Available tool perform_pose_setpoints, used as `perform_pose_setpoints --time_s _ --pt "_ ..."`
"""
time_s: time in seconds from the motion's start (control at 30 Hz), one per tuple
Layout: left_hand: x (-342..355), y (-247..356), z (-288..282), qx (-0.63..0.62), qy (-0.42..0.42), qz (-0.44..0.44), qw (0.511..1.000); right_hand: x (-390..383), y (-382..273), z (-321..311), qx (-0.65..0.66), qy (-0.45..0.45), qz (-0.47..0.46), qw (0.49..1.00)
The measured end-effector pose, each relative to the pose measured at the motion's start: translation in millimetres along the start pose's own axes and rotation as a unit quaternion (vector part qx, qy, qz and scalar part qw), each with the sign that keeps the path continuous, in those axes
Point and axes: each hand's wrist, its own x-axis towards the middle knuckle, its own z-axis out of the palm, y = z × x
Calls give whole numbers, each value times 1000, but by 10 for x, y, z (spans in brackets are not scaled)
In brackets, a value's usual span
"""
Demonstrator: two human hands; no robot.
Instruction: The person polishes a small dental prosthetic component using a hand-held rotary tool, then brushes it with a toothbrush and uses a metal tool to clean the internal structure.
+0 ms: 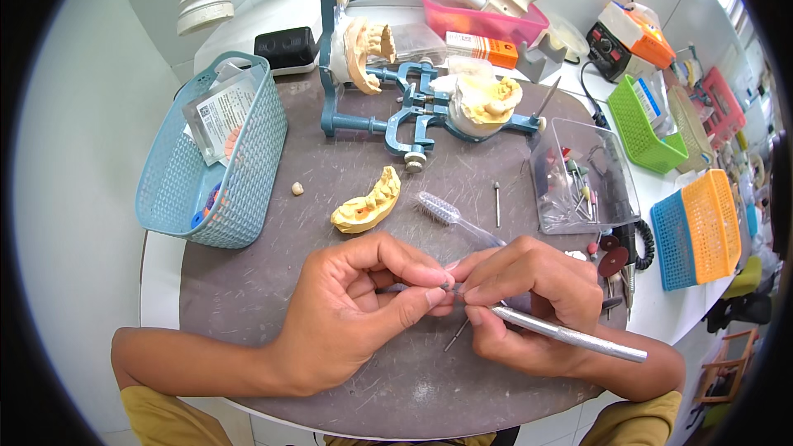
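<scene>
Both my hands meet over the near middle of the bench. My left hand is closed, thumb and forefinger pinching a small grey piece whose kind I cannot make out. My right hand is closed around a silver pen-shaped metal tool, its handle pointing to the lower right. The right fingertips also reach the grey piece; the tool's working end is hidden by the fingers. Beyond the hands lie a yellow dental stone model, a small tooth-coloured piece, a clear-handled brush and a thin metal bur.
A blue articulator carrying dental casts stands at the back. A light-blue basket is at left. To the right are a clear box of burs, dark red discs, a green basket and an orange-and-blue basket.
</scene>
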Motion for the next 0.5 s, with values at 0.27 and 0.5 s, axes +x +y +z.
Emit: perform_pose_setpoints --time_s 0.27,0.5 --pt "-26 64 37 -4 19 -39 999 -1 -22 -8 -61 -6 -38 997" --pt "-34 106 53 -10 30 -70 997 -37 11 12 -84 2 -53 995"
